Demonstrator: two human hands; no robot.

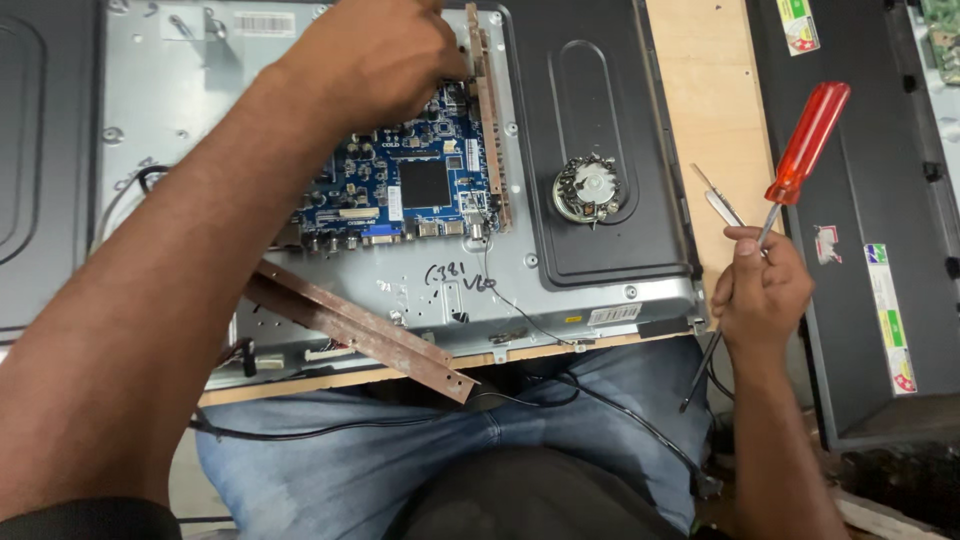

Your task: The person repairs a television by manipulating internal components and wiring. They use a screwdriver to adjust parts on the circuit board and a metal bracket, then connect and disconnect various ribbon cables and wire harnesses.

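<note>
Right now my left hand (375, 60) is up at the top edge of the blue circuit board (400, 185), fingers pinched closed on the upper end of a rusty brown metal bracket strip (488, 120) that runs upright along the board's right side. My right hand (762, 290) sits well off to the right, past the edge of the panel, fist wrapped around the shaft of a red-handled screwdriver (805, 145), its handle pointing up and away and its tip hanging down beside my knee, idle.

Another rusty strip (360, 330) lies loose and slanted across the lower left of the grey metal back plate (180, 90), its end overhanging the wooden board (705, 120) that the set rests on. A round speaker (588, 188) sits in the black cover (600, 100) just right of the board.

To my mind the step in hand is freeing this upright strip from beside the board. Lifting it would call for a straight, gentle pull, keeping its edge off the small parts and the thin black wire (520, 310) below.
</note>
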